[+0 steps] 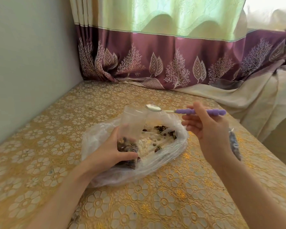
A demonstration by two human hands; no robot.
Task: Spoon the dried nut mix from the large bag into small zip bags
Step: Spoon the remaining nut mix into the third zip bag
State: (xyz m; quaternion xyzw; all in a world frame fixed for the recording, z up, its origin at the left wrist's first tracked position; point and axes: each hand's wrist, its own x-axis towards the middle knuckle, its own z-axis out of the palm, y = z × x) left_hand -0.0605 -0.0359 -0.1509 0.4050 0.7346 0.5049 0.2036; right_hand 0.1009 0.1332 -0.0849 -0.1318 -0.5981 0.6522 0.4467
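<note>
The small zip bag (132, 129) stood upright over the large bag (168, 156), its mouth open at the top and its bottom part filled with nut mix. My left hand (113, 151) was wrapped around that filled lower part, thumb across the front, holding it steady. The large bag lay slumped open on the bench (48, 146), with what remained of the dried nut mix (163, 131) scattered inside, mostly toward its far right side, just below my right hand (205, 123).

That right hand pinched the purple handle of the spoon (185, 110) between thumb and fingers. The spoon's long axis ran nearly level from right to left, its bowl pointing at the zip bag and hovering just at the bag's upper right rim. The bowl looked empty, or close to it; the glare kept me from being sure.

I judged that the next scoop depended on swinging the bowl down and back toward the mix, which lay nearer my right hand than my left.

Another filled bag (234, 142) lay on the bench behind my right wrist.
</note>
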